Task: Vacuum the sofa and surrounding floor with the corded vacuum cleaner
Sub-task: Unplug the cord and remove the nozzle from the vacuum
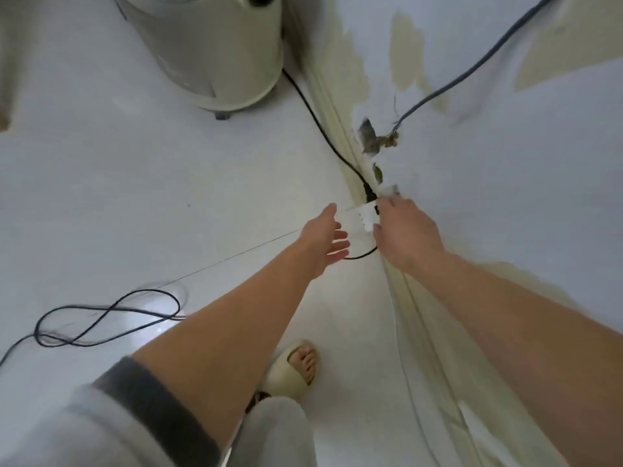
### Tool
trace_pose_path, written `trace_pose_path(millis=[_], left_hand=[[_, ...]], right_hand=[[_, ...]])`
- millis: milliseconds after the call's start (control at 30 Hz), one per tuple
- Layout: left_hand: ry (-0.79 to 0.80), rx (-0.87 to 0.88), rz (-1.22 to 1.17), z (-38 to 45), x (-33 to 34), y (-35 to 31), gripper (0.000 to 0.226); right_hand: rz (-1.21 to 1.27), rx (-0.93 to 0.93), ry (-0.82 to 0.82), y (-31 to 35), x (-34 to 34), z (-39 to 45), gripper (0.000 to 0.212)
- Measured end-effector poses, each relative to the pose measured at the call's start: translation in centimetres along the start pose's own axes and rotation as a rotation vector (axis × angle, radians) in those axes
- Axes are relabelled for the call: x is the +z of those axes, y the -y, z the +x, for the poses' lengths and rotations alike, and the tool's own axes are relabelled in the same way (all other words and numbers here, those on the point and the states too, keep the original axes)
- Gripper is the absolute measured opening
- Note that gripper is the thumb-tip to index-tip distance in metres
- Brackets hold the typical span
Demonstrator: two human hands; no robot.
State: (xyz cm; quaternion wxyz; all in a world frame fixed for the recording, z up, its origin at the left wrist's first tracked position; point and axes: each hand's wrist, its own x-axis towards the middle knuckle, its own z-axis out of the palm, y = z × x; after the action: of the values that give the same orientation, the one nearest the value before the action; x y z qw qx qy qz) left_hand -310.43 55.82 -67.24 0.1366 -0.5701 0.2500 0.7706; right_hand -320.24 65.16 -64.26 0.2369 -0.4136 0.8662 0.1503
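A cream cylindrical appliance (215,52) stands on the pale tiled floor (101,183) near the baseboard (328,106), beside a wall (505,197) with peeling paint and a grey cable (472,67) hanging down it.

Right hand (406,235) covers the plug and part of the white wall socket (367,219); grip unclear. Cream round appliance (215,45) cut off at top edge. Black cord (101,318) exits left, blurred.

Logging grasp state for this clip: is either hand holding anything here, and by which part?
The right hand is at the white power strip, apparently pinching a black plug; motion blur obscures the exact hold. The left hand is open, holding nothing.
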Motion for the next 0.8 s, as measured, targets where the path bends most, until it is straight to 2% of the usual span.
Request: trace_pose_path(millis=[167, 333, 533, 667, 767, 800], left_hand=[[0.081, -0.066, -0.221, 6.8, 2.2, 0.9, 0.083], [0.176, -0.100, -0.244, 9.5, 4.2, 1.2, 0.099], [0.289, -0.134, -0.208, 10.3, 4.3, 0.5, 0.107], [0.329, -0.147, -0.229, 11.2, 3.7, 0.5, 0.112], [0.312, -0.144, -0.247, 11.5, 3.7, 0.5, 0.112], [0.298, -0.144, -0.254, 11.4, 4.0, 0.6, 0.112]], right_hand=[[-0.434, -0.166, 0.048, -1.7, 3.6, 5.5, 0.043], [-0.614, -0.187, 0.121, -2.6, 5.0, 7.8, 0.037], [-0.656, -0.284, 0.156, -2.5, 4.7, 9.4, 0.019], [-0.623, -0.311, 0.232, -3.1, 4.2, 9.2, 0.022], [-0.563, -0.328, 0.264, -3.5, 3.2, 8.3, 0.014], [-0.559, -0.323, 0.272, -3.8, 2.9, 7.7, 0.017]])
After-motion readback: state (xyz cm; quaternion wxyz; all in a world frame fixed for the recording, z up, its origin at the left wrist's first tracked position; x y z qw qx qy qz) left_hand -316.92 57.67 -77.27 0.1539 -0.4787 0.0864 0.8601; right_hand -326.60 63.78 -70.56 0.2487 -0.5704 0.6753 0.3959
